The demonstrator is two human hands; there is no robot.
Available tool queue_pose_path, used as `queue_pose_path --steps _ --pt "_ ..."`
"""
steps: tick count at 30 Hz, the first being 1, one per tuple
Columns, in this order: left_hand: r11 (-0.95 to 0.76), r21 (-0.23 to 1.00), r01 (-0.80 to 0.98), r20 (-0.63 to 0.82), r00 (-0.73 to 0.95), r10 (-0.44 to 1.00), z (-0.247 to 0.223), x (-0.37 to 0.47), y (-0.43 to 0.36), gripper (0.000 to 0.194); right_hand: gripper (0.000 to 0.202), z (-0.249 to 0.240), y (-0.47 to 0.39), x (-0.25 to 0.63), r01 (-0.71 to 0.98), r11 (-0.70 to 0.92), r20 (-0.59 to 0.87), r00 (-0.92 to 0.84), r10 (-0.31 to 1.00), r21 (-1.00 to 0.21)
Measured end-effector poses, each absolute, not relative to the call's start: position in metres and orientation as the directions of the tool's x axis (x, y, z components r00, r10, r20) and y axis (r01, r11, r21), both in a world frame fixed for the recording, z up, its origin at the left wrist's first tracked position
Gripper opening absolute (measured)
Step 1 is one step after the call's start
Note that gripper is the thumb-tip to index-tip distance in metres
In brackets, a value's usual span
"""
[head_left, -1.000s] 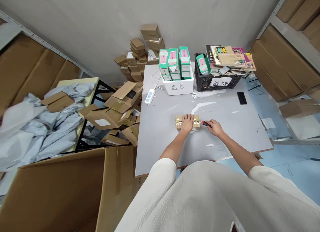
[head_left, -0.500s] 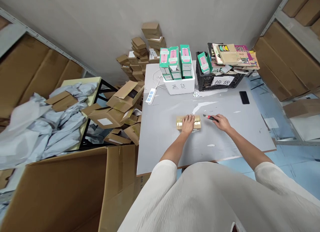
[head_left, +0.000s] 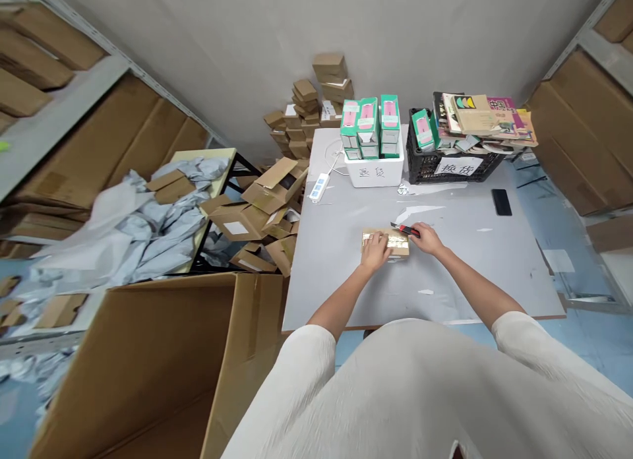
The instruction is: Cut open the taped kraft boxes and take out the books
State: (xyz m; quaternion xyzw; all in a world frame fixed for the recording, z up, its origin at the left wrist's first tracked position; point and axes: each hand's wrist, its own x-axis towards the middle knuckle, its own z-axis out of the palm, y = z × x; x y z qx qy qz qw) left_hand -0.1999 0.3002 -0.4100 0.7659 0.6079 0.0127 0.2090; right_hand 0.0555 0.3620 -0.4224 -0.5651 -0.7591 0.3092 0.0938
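A small cardboard box (head_left: 399, 248) with shiny tape along its top lies on the grey table. My left hand (head_left: 376, 250) holds it at its left end, fingers over the top and thumb at the near side. In my right hand (head_left: 426, 239) is a utility knife (head_left: 406, 229), black and red, with the fingers closed round its handle. The knife points left over the far right part of the box. I cannot tell whether its blade touches the tape.
Behind stand a white bin (head_left: 374, 173) of green-and-pink boxes and a black crate (head_left: 448, 171) of books. A power strip (head_left: 319, 187) and phone (head_left: 501, 202) lie on the table (head_left: 336, 281). A large open carton (head_left: 257, 327) stands left, near piled boxes (head_left: 242, 223).
My right hand has brought the knife leftward onto the box from beside it. My left hand has shifted toward the box's left end. The view has swung left.
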Motion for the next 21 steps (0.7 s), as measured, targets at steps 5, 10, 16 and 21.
queue_pose_path --steps 5,10,16,21 --pt "-0.136 0.298 0.945 -0.372 0.246 0.895 -0.407 -0.213 0.291 0.040 0.035 -0.421 0.378 0.012 0.772 0.246 -0.262 -0.468 0.844 -0.587" --pt "-0.034 0.241 0.970 -0.465 0.146 0.873 -0.407 -0.208 0.292 0.036 0.037 -0.422 0.370 0.008 0.791 0.249 -0.319 -0.483 0.815 -0.559" --pt "0.007 0.257 0.966 -0.445 0.111 0.889 -0.408 -0.202 0.285 0.037 0.040 -0.418 0.352 0.021 0.801 0.209 -0.294 -0.429 0.854 -0.561" --pt "-0.048 0.321 0.946 -0.369 0.171 0.913 -0.411 -0.209 0.294 0.036 0.038 -0.420 0.325 0.019 0.735 0.060 -0.326 -0.371 0.869 -0.676"
